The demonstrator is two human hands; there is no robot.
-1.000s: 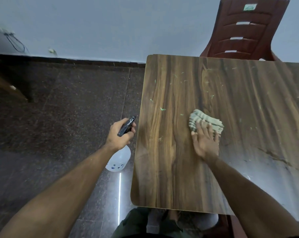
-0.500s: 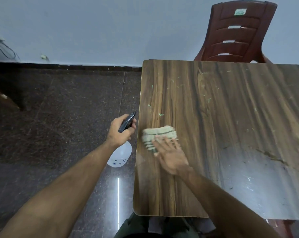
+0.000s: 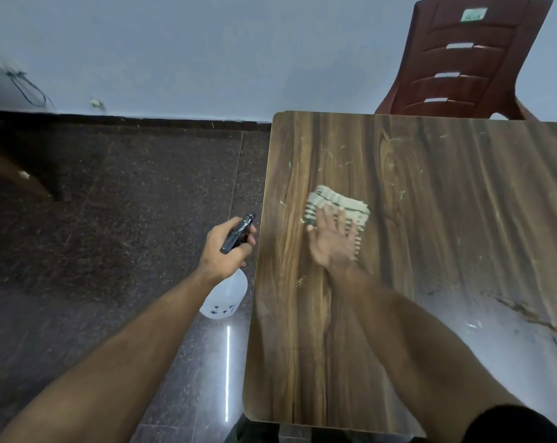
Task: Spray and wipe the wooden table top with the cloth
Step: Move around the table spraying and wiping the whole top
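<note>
The wooden table top [image 3: 430, 219] fills the right half of the head view, with small green specks scattered over its far part. A folded striped cloth [image 3: 336, 204] lies on its left portion. My right hand [image 3: 333, 243] presses flat on the cloth with straight fingers. My left hand [image 3: 224, 251] grips the black head of a translucent white spray bottle [image 3: 226, 297], held over the floor just off the table's left edge.
A red-brown plastic chair [image 3: 468, 59] stands behind the table's far edge against the pale wall. Dark speckled floor [image 3: 111, 219] lies to the left. A wooden leg [image 3: 12, 174] shows at far left.
My right hand slid the cloth left to near the table's left edge, then back right and farther away. The left hand with the bottle stayed about where it was.
</note>
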